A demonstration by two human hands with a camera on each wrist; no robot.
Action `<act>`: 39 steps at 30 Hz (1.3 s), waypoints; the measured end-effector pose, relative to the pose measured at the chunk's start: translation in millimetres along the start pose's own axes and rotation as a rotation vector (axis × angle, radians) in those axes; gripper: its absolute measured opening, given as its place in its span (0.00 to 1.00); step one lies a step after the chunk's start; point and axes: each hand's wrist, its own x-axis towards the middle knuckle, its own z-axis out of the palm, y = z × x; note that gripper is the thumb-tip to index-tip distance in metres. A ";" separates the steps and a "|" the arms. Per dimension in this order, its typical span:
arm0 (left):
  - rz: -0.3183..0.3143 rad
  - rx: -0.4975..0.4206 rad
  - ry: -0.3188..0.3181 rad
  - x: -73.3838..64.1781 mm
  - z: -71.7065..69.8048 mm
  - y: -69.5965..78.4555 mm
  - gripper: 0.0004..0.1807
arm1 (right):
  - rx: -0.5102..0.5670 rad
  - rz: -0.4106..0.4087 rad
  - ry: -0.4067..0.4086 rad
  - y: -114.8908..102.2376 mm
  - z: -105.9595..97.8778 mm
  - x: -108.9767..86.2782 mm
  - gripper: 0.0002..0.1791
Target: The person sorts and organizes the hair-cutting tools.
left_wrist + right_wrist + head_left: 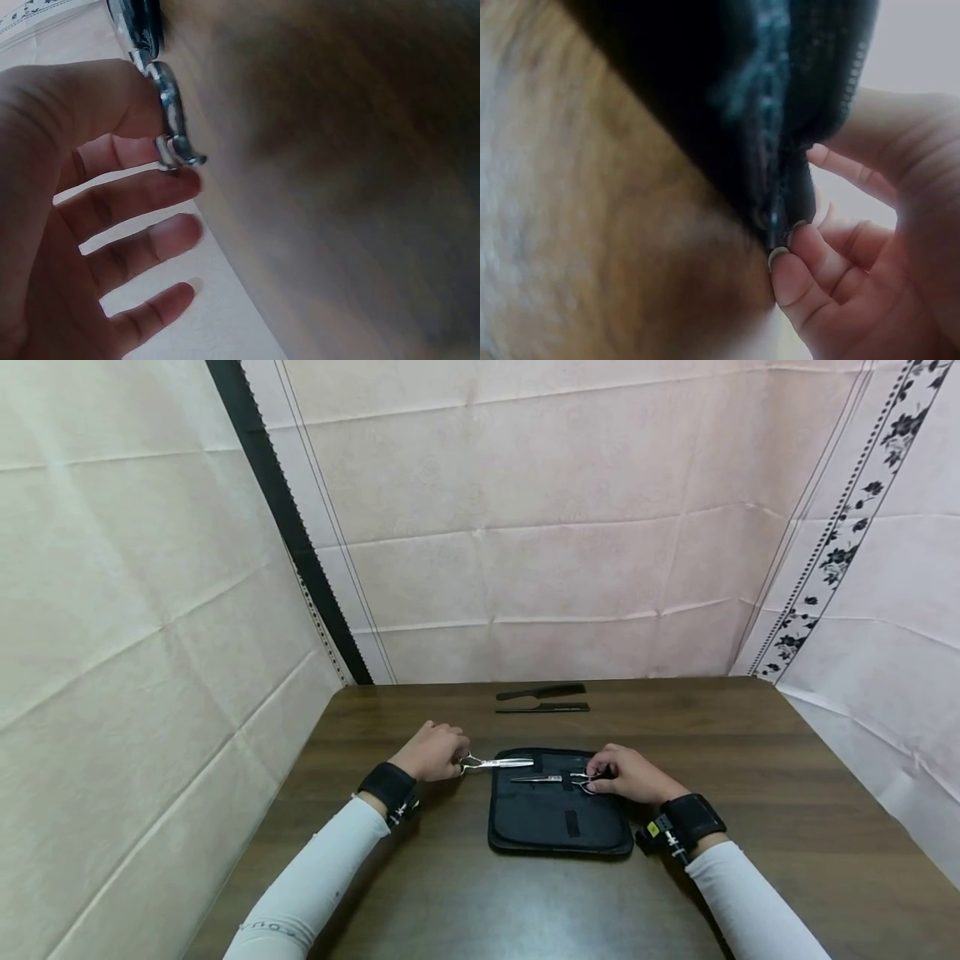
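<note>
My left hand (435,752) pinches a silver pair of scissors (498,763) by its handle end. The blades point right, over the upper left of a black case (532,822) lying open-faced on the table. In the left wrist view, the scissors' metal handle (172,109) sits at the thumb and forefinger, with the other fingers spread below. A second pair of scissors (536,778) lies across the case with its tips leftward. At its finger rings, the thumb and fingers of my right hand (633,775) take hold. The right wrist view shows the case's zipped edge (851,71) hiding part of that grip.
Two black combs, one (540,692) behind the other (543,707), lie near the table's back edge. The brown wooden table (420,893) is bounded by pale cloth (525,527) at the back and both sides. A dark strap (572,823) shows on the case.
</note>
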 end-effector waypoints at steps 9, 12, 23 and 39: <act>-0.011 -0.019 -0.029 3.4 -7.8 0.3 0.05 | -0.001 -0.019 0.013 0.8 0.6 0.5 0.05; -0.001 -0.030 -0.027 3.2 -11.1 -1.1 0.01 | -0.005 -0.029 0.015 1.8 2.1 1.4 0.05; -0.011 -0.084 -0.081 6.1 -10.0 0.3 0.09 | -0.002 -0.017 0.008 3.9 1.5 1.8 0.05; -0.117 -0.145 -0.294 -3.4 -9.8 12.6 0.34 | 0.014 -0.001 0.003 -0.1 0.8 0.6 0.06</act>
